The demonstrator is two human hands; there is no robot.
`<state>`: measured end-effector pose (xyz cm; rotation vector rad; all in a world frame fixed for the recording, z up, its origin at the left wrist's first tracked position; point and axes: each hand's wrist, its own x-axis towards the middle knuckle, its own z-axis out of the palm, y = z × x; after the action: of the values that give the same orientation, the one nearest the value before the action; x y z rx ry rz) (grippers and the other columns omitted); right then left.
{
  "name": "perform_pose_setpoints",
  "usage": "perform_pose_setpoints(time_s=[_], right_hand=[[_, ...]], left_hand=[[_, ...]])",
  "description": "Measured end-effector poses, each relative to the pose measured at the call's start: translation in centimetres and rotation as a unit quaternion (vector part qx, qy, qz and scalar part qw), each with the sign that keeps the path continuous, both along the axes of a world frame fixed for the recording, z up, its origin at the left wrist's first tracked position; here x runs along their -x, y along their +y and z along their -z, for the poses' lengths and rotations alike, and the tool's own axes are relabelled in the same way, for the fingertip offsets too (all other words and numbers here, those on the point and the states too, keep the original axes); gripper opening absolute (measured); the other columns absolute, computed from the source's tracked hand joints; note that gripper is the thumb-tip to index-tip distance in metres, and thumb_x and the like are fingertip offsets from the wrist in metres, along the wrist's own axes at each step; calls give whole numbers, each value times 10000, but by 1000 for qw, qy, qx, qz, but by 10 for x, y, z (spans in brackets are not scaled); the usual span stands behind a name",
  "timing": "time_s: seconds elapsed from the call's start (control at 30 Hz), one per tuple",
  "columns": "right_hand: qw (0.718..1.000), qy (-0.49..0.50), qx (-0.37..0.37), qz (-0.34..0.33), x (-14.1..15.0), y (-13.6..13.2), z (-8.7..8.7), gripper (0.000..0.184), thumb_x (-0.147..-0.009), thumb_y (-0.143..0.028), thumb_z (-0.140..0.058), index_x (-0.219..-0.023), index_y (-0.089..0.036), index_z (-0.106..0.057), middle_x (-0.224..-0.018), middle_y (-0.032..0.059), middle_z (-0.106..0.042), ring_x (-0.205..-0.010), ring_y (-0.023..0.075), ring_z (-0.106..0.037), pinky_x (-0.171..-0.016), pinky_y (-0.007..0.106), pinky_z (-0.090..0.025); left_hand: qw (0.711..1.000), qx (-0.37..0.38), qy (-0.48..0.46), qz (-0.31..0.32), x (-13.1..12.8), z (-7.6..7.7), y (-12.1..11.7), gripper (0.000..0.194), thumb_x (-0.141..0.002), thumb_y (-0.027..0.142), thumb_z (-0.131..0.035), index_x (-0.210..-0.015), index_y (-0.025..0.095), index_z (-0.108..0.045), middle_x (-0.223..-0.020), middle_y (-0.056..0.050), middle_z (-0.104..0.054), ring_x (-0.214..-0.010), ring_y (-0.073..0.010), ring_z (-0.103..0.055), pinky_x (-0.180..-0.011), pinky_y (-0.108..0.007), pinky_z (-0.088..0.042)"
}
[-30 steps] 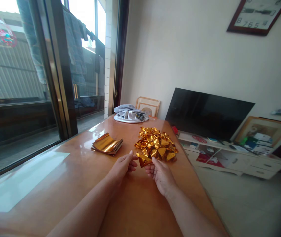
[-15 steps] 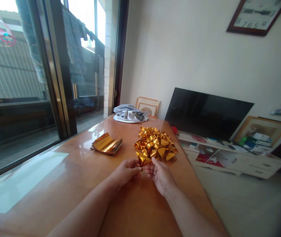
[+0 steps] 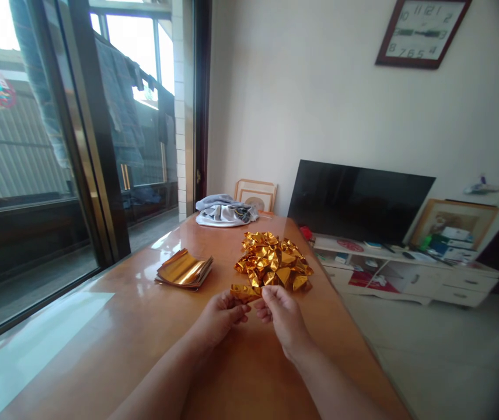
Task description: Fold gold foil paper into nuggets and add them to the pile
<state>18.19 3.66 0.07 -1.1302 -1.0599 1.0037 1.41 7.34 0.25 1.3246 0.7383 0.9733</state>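
Note:
Between my two hands is a piece of folded gold foil paper (image 3: 245, 292), held just above the table near its middle. My left hand (image 3: 223, 315) pinches its left end between thumb and fingers. The right end is pinched by my right hand (image 3: 281, 309), thumb on top and the other fingers curled. Right behind it lies a heap of folded gold foil pieces (image 3: 274, 259). To the left, apart from both hands, rests a stack of flat gold foil sheets (image 3: 184, 269), slightly curled at the edges.
The glossy wooden table (image 3: 153, 350) runs away from me. At its far end are crumpled grey cloth (image 3: 223, 211) and leaning picture frames (image 3: 258, 195). A television (image 3: 358, 201) stands on a white cabinet (image 3: 446, 286) beyond the right edge. Sliding glass doors (image 3: 96, 146) are on the left.
The foil piece in my hands has gone from an upright, pointed shape to a flatter, wider strip held lengthwise. My right hand has shifted slightly. The camera view has tilted a little.

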Motion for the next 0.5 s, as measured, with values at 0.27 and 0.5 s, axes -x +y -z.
perform_pose_setpoints(time_s=[0.27,0.5], right_hand=[[962,-219,-151,59,2,-11,-6,279,-915,-419,-578,-1105,-221,-632,-630,-27,-599,-561,154,-532,-566,269,-428],[952,-252,-160,60,4,-8,0,173,-913,-330,-549,-1016,-229,-645,-711,5,-662,-611,171,-583,-597,278,-443]], left_hand=[[1000,4,8,-9,0,-1,0,420,-673,402,-832,-1000,162,-721,-833,-62,-710,-679,-144,-585,-653,-273,-453],[1000,-3,10,-5,0,3,1,402,-678,395,-829,-977,152,-715,-794,-52,-697,-670,-140,-586,-649,-266,-451]])
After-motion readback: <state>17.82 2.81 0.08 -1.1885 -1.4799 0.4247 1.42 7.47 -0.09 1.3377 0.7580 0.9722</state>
